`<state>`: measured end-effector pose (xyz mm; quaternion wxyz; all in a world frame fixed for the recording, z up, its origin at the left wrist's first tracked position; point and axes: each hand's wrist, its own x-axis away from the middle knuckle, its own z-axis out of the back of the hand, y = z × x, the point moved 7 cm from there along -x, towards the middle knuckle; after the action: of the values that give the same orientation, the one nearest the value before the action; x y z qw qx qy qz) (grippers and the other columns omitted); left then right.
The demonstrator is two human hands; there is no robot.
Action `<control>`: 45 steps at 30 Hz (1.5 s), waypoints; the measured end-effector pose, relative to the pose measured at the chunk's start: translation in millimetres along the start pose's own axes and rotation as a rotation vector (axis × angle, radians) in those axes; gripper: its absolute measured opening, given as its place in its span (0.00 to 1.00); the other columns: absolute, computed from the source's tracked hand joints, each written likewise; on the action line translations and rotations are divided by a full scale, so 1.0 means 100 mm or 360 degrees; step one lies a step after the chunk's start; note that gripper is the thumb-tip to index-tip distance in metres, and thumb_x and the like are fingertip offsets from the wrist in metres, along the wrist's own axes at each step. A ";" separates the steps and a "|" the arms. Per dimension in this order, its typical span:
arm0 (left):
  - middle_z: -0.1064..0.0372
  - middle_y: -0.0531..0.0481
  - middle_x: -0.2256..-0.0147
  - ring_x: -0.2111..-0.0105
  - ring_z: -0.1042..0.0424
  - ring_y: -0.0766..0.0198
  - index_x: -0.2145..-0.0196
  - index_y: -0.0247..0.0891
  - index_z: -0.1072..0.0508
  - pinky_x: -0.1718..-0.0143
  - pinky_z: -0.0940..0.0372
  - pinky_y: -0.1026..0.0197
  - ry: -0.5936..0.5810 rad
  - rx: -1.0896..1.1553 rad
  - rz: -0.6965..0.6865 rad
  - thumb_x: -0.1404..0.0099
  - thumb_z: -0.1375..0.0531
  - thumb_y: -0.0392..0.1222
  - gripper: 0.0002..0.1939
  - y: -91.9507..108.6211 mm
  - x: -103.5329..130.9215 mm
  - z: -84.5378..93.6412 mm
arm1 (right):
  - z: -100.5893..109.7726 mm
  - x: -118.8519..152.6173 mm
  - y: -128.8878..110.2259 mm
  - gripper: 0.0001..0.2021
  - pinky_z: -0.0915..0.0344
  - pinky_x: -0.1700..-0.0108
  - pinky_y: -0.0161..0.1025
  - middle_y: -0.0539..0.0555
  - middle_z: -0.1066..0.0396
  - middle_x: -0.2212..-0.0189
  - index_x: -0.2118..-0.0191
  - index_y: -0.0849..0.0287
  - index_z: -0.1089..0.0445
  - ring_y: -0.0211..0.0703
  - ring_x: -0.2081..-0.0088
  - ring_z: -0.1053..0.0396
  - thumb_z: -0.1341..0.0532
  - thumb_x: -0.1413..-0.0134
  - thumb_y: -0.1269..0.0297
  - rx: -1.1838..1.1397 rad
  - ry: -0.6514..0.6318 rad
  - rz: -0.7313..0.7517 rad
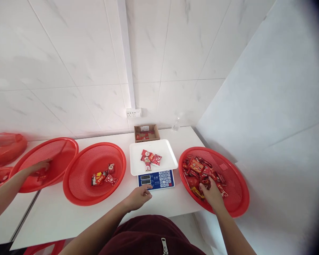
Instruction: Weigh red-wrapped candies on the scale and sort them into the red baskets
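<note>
My right hand point(212, 193) reaches into the right red plastic basket point(235, 202), which holds many small red snack packets point(196, 166). Its thumb and fingers are spread among the packets, and I see nothing clearly gripped. Just in front of the digital scale point(156, 180) hovers my left hand point(139, 197), loosely curled, with thumb and index finger apart and nothing in them. On the scale's white tray point(167, 147) lie several red and pink packets point(151, 158) in a small pile. A second red basket point(79, 166), left of the scale, contains a few packets point(105, 175).
Behind the scale stands an open cardboard box point(147, 132) with red packets inside. A clear plastic bottle point(175, 124) is near the wall. At left, another person's hand point(41, 166) reaches into a third red basket point(66, 141), beside red plastic bags point(6, 147).
</note>
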<state>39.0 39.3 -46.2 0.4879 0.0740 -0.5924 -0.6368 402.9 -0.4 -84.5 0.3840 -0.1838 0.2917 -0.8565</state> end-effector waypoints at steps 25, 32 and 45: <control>0.28 0.49 0.59 0.63 0.30 0.65 0.47 0.39 0.36 0.58 0.37 0.62 0.0452 -0.0080 0.0389 0.40 0.48 0.47 0.23 -0.23 0.59 0.18 | -1.96 0.21 -2.21 0.24 0.67 0.39 0.64 0.52 0.58 0.34 0.38 0.42 0.46 0.57 0.33 0.70 0.56 0.38 0.51 0.0717 -0.0849 0.1590; 0.32 0.42 0.49 0.48 0.35 0.56 0.49 0.38 0.33 0.47 0.41 0.54 0.0946 -0.0380 0.0268 0.39 0.48 0.45 0.20 -0.38 0.58 0.72 | -1.62 0.24 -2.07 0.27 0.56 0.41 0.64 0.56 0.59 0.33 0.37 0.47 0.48 0.59 0.34 0.66 0.53 0.40 0.49 0.0450 -0.0661 0.1357; 0.32 0.38 0.49 0.48 0.33 0.56 0.44 0.33 0.38 0.48 0.42 0.57 0.0700 -0.0570 0.0446 0.33 0.57 0.49 0.25 -1.01 0.49 1.16 | -0.74 0.20 -0.88 0.30 0.50 0.41 0.59 0.67 0.37 0.47 0.49 0.65 0.35 0.59 0.41 0.47 0.53 0.45 0.44 0.0039 0.0104 0.0883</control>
<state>-117.9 65.6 -72.3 0.6925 0.0405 -0.3556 -0.6264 301.5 57.6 -82.1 0.5965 -0.0645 0.3328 -0.7275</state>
